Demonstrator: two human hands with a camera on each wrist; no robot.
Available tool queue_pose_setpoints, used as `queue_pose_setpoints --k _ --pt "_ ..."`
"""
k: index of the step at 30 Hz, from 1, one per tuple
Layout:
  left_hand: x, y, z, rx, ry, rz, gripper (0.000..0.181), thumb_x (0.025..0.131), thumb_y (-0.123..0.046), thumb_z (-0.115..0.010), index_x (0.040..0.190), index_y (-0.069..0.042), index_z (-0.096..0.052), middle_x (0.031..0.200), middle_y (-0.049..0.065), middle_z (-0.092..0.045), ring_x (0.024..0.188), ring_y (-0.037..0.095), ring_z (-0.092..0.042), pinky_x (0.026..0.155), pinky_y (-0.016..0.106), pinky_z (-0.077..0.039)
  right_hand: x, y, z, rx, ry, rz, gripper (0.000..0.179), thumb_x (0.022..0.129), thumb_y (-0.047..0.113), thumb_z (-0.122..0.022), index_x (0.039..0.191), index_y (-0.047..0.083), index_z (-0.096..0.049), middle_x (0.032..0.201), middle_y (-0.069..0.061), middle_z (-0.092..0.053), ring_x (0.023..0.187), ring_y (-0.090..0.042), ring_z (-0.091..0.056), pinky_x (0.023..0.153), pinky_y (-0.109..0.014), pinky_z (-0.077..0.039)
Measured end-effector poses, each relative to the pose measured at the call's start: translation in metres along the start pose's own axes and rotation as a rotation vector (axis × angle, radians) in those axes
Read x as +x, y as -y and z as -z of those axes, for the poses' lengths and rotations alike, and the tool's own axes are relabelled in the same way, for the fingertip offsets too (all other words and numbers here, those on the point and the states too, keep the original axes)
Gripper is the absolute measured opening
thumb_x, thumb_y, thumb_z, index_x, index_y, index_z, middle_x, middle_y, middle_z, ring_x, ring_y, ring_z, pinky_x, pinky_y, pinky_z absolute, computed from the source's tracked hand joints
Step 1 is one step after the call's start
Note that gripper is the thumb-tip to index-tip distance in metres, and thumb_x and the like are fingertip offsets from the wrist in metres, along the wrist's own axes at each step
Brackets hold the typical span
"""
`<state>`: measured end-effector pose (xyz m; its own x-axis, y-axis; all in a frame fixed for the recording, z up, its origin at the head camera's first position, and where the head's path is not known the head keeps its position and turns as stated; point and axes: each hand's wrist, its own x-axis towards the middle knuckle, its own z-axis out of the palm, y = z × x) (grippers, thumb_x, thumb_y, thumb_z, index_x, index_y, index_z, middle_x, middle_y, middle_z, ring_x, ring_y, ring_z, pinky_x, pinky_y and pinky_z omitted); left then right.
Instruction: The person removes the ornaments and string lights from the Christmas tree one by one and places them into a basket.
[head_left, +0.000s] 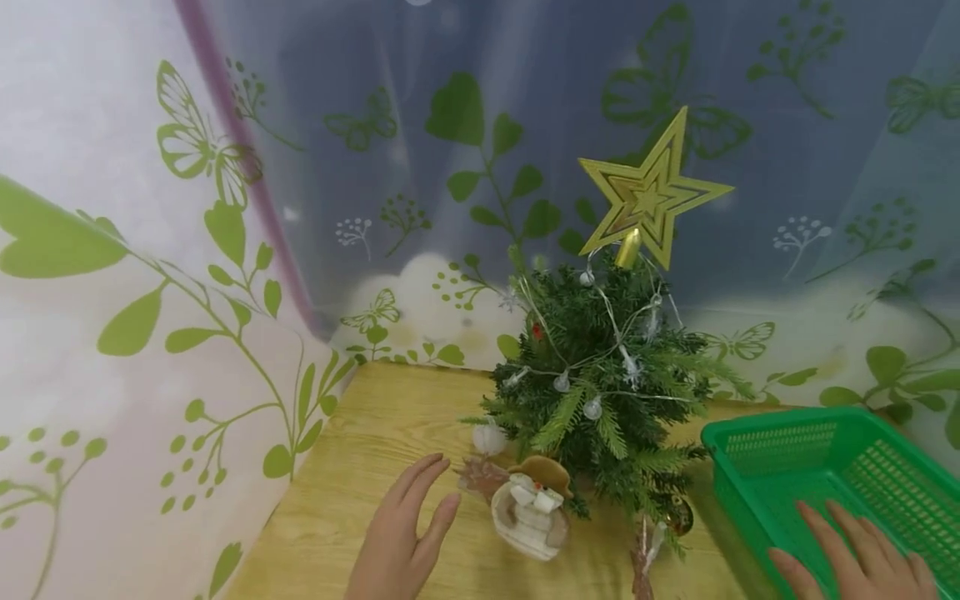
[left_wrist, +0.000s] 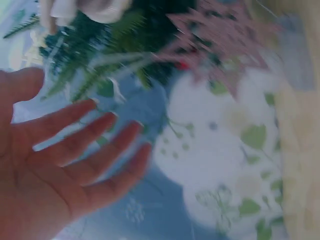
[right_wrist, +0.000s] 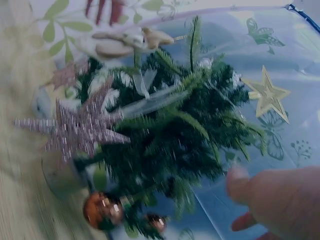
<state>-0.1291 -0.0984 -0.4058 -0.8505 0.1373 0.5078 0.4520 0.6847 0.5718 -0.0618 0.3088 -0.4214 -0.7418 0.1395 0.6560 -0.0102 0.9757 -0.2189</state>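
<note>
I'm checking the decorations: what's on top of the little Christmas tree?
A gold star on a gold tube-shaped base, with part of a light string beside it. The base covers the tip of the tree, so how it's fixed can't be seen.

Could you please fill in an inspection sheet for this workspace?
Surface: wood-grain table.
Job's things: tree topped by a gold star; hatted figure at its lower front; glittery star; copper bauble; green basket right of the tree.
Clutter: nothing seen.
Hands: left hand open beside the figure, holding nothing; right hand open over the basket, contact unclear.
Cables: light string draped round the tree.
Surroundings: leaf-and-butterfly sheeting behind.
</note>
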Motion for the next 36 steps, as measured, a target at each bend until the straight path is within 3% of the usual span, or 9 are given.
queue_pose_setpoints --k 3,4,8,11,16,21,25,31,36 --pt "0.015 -0.011 0.001 -0.115 -0.073 -0.102 0.032 0.098 -0.023 -0.059 0.127 -0.01 -0.06 0.131 0.003 -0.057 0.121 0.021 -0.055 0.092 0.041 -0.05 0.013 0.014 0.0 0.04 0.091 0.055 0.046 0.085 0.038 -0.073 0.106 -0.003 -0.068 0.1 -0.029 -0.064 0.08 -0.048 -0.06 0.069 -0.061 -0.046" --pt "0.021 -0.015 0.001 -0.152 -0.088 -0.135 0.032 0.099 -0.021 -0.059 0.129 -0.011 -0.059 0.133 0.002 -0.055 0.123 0.019 -0.053 0.094 0.04 -0.048 0.017 0.017 -0.001 0.06 0.162 0.063 0.042 0.084 0.034 -0.075 0.104 -0.003 -0.069 0.098 -0.027 -0.065 0.078 -0.045 -0.062 0.065 -0.059 -0.048" --pt "0.045 -0.031 -0.003 -0.245 -0.138 -0.243 0.034 0.099 -0.018 -0.057 0.133 -0.012 -0.055 0.136 0.003 -0.051 0.126 0.019 -0.049 0.099 0.037 -0.044 0.033 0.027 -0.014 0.114 0.483 -0.021 0.038 0.089 0.027 -0.07 0.11 -0.004 -0.067 0.103 -0.026 -0.065 0.085 -0.042 -0.063 0.069 -0.055 -0.051" --pt "0.062 -0.042 -0.008 -0.244 -0.182 -0.301 0.032 0.099 -0.017 -0.057 0.13 -0.011 -0.056 0.132 0.008 -0.053 0.124 0.022 -0.049 0.1 0.038 -0.041 0.04 0.034 -0.027 0.215 0.586 -0.129 0.037 0.093 0.023 -0.066 0.114 -0.007 -0.064 0.108 -0.028 -0.063 0.087 -0.039 -0.065 0.071 -0.049 -0.053" --pt "0.083 -0.052 -0.014 -0.124 -0.206 -0.322 0.032 0.098 -0.02 -0.06 0.127 -0.007 -0.058 0.13 0.012 -0.054 0.124 0.028 -0.047 0.102 0.049 -0.036 0.042 0.042 -0.044 0.335 0.526 -0.228 0.032 0.094 0.019 -0.064 0.113 -0.007 -0.065 0.11 -0.029 -0.063 0.085 -0.036 -0.067 0.069 -0.042 -0.056" --pt "0.086 -0.053 -0.017 0.02 -0.063 -0.302 0.041 0.097 -0.027 -0.06 0.133 -0.007 -0.055 0.132 0.011 -0.054 0.123 0.029 -0.049 0.098 0.057 -0.035 0.037 0.048 -0.054 0.427 0.506 -0.325 0.028 0.094 0.02 -0.064 0.109 -0.004 -0.068 0.111 -0.025 -0.064 0.087 -0.037 -0.067 0.071 -0.039 -0.055" --pt "0.084 -0.054 -0.023 0.072 0.023 -0.342 0.043 0.098 -0.03 -0.059 0.137 -0.013 -0.053 0.132 0.009 -0.055 0.12 0.027 -0.053 0.096 0.058 -0.036 0.036 0.049 -0.058 0.438 0.456 -0.354 0.022 0.092 0.018 -0.067 0.102 -0.001 -0.071 0.103 -0.021 -0.068 0.087 -0.035 -0.067 0.072 -0.038 -0.055" --pt "0.083 -0.056 -0.027 0.08 -0.019 -0.423 0.038 0.096 -0.024 -0.063 0.133 -0.017 -0.059 0.13 0.008 -0.058 0.125 0.029 -0.05 0.096 0.061 -0.036 0.032 0.056 -0.061 0.378 0.34 -0.343 0.016 0.089 0.012 -0.069 0.094 -0.003 -0.072 0.089 -0.019 -0.07 0.077 -0.033 -0.068 0.067 -0.041 -0.055" --pt "0.082 -0.06 -0.03 0.078 -0.022 -0.466 0.038 0.094 -0.018 -0.065 0.132 -0.017 -0.059 0.135 0.009 -0.055 0.136 0.032 -0.038 0.104 0.062 -0.027 0.031 0.055 -0.055 0.421 0.334 -0.426 0.02 0.095 0.016 -0.062 0.102 -0.002 -0.068 0.094 -0.019 -0.07 0.081 -0.034 -0.067 0.068 -0.043 -0.055"
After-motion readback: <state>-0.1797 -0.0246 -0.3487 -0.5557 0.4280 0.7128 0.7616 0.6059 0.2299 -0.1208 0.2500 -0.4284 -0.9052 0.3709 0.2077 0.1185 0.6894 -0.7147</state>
